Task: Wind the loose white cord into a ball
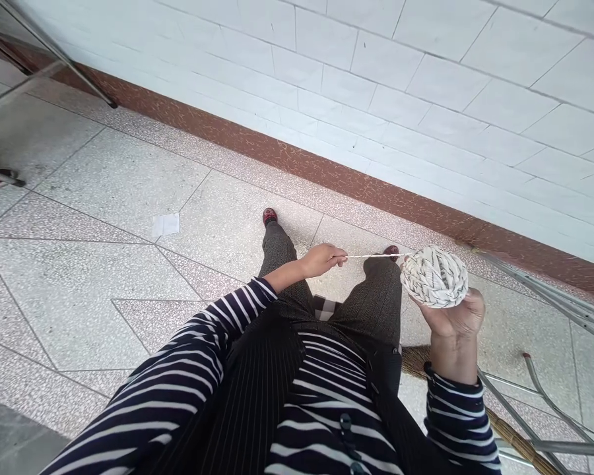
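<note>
"What do you see in the grip, and how does it look?"

"I have a ball of cord (434,278) between three and four o'clock in my view. It's off-white and rounded, its overlapping strips lying like plaits and lined with fine dark marks. One thin strand (371,256) leaves it toward nine o'clock, pulled straight."

"And the hands?"

"My right hand (453,320) cups the ball from below, thumb and fingers around its underside. My left hand (323,259), just off centre toward four o'clock, pinches the strand between thumb and fingers."

"Give me the surfaces around you."

"Flat white tiles (376,66) fill twelve to two o'clock, edged by a reddish-brown band (327,163) veined like marble. The floor (103,297) is pale speckled stone, cut by thin dark lines into slabs and triangles. A scrap of white paper (166,224) lies on it at nine o'clock. Below me the trousers (371,300) show a coarse, dark weave."

"Beside the right arm?"

"At four o'clock, a straw broom (519,442) runs behind the striped sleeve (460,412), near shiny metal tubing (574,448)."
</note>
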Tool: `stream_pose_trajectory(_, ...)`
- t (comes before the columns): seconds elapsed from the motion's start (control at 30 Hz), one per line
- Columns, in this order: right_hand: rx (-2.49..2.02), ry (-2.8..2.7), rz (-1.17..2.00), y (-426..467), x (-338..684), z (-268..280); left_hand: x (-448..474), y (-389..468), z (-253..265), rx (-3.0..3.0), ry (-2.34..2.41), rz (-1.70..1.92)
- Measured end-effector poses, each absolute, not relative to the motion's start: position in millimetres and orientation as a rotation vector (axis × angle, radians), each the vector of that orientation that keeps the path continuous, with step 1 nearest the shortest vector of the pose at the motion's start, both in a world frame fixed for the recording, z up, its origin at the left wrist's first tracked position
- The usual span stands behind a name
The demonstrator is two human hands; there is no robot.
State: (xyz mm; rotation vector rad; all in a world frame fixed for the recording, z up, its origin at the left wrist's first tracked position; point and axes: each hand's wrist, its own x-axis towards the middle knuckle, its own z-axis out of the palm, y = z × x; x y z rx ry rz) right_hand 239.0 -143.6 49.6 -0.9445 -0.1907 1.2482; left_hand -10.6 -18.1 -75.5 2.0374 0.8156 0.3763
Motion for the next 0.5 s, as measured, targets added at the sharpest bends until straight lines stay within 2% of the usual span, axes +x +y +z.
stream_pose_trajectory(0.5, -0.908, -0.320, 1.058, -171.3, 242.3, 90.8, -60.6, 11.7, -108.9, 2.115, 0.983, 0.213)
